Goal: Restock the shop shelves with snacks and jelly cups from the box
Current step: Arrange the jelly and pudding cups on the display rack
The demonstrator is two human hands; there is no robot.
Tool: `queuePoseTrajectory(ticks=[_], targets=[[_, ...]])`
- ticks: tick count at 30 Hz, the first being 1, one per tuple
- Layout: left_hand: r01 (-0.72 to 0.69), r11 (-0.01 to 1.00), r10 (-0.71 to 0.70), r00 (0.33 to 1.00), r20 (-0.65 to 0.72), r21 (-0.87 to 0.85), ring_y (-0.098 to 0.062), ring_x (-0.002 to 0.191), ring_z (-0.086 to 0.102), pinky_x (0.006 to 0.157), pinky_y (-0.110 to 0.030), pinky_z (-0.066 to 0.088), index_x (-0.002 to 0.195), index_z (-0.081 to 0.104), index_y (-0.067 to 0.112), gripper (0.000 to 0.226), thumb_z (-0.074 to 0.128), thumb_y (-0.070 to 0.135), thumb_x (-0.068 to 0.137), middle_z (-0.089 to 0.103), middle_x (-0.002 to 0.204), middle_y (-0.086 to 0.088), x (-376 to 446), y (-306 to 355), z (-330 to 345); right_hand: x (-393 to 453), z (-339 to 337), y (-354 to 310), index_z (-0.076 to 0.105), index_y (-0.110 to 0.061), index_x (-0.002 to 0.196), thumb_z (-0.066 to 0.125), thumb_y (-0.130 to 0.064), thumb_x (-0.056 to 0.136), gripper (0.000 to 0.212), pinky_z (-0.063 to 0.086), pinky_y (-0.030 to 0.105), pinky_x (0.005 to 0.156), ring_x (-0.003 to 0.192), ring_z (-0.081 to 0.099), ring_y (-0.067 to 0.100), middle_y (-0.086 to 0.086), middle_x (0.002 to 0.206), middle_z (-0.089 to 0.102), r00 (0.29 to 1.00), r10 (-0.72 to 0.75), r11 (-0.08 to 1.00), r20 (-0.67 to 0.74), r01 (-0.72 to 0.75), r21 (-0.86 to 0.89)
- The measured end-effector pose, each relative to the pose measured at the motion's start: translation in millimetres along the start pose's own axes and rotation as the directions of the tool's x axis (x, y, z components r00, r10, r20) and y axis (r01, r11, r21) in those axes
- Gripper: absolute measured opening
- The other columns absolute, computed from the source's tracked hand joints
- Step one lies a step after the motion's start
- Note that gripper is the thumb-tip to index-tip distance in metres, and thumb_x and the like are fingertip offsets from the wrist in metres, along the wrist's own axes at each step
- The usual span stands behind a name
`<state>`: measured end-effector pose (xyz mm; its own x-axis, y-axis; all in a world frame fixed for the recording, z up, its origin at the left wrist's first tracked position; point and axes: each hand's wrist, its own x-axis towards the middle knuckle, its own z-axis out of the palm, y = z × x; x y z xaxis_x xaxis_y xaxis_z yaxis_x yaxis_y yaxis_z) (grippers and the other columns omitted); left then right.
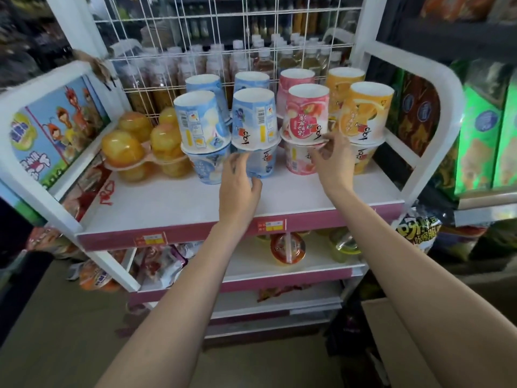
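Jelly cups stand two high on the white top shelf [173, 203], each upper cup upside down on a lower one. My left hand [240, 189] grips the lower blue cup [263, 163] of the stack under an inverted blue cup [256, 119]. My right hand [334, 161] pinches the rim of the inverted pink cup [306, 116], which sits on a lower pink cup [298, 161]. Another blue stack [200, 121] stands to the left and orange cups [363, 113] to the right. More cups stand behind them.
Packs of yellow fruit jelly [145, 144] sit at the shelf's left, by a cartoon box [56, 127]. Bottles [260, 60] stand behind a wire grid. Lower shelves hold snack bags [162, 261] and jelly bowls [288, 247]. A cardboard box [391, 331] sits low right.
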<state>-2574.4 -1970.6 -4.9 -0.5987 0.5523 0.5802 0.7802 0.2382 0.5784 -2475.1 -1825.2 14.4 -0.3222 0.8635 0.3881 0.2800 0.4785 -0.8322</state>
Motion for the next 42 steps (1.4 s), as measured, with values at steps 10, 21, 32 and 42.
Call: queuePoseTrajectory(ticks=[10, 21, 32, 42], targets=[[-0.017, 1.0, 0.017, 0.999, -0.042, -0.01, -0.037, 0.129, 0.035, 0.104, -0.04, 0.034, 0.134, 0.04, 0.0, 0.054, 0.049, -0.003, 0.081, 0.033, 0.139, -0.025, -28, -29, -35, -50, -8, -20, 0.056, -0.006, 0.119, 0.065, -0.017, 0.085, 0.036, 0.04, 0.041, 0.096, 0.112, 0.05, 0.033, 0.015, 0.124, 0.051, 0.975, -0.209, 0.953, 0.075, 0.22, -0.207], [0.137, 0.99, -0.139, 0.965, 0.223, 0.025, -0.031, 0.143, -0.008, 0.11, -0.03, 0.018, 0.149, 0.006, 0.012, 0.078, 0.053, 0.013, 0.087, -0.018, 0.153, -0.017, 6, -26, -44, -44, 24, -40, 0.024, -0.014, 0.146, 0.058, -0.011, 0.087, 0.068, 0.025, 0.04, 0.112, 0.142, 0.015, 0.035, 0.014, 0.156, -0.003, 0.968, 0.047, 0.955, 0.245, 0.029, -0.295], [-0.072, 0.993, 0.087, 0.98, 0.176, -0.09, -0.033, 0.14, 0.016, 0.113, -0.038, 0.021, 0.144, 0.029, 0.009, 0.063, 0.053, 0.006, 0.086, 0.018, 0.15, -0.021, 3, 39, 9, -8, -44, -4, 0.028, -0.021, 0.144, 0.062, -0.019, 0.087, 0.066, 0.033, 0.046, 0.107, 0.135, 0.029, 0.033, 0.014, 0.152, 0.02, 0.995, -0.011, 0.978, -0.097, -0.01, -0.208], [-0.06, 0.998, 0.063, 0.984, 0.164, -0.021, -0.031, 0.144, 0.003, 0.115, -0.037, 0.011, 0.144, 0.031, 0.02, 0.061, 0.05, 0.007, 0.087, 0.005, 0.155, -0.016, 18, 60, 68, 54, -55, 20, 0.008, -0.01, 0.147, 0.074, -0.031, 0.077, 0.099, 0.029, 0.037, 0.108, 0.138, 0.028, 0.027, 0.011, 0.151, 0.026, 0.978, 0.187, 0.981, -0.088, -0.19, -0.027]])
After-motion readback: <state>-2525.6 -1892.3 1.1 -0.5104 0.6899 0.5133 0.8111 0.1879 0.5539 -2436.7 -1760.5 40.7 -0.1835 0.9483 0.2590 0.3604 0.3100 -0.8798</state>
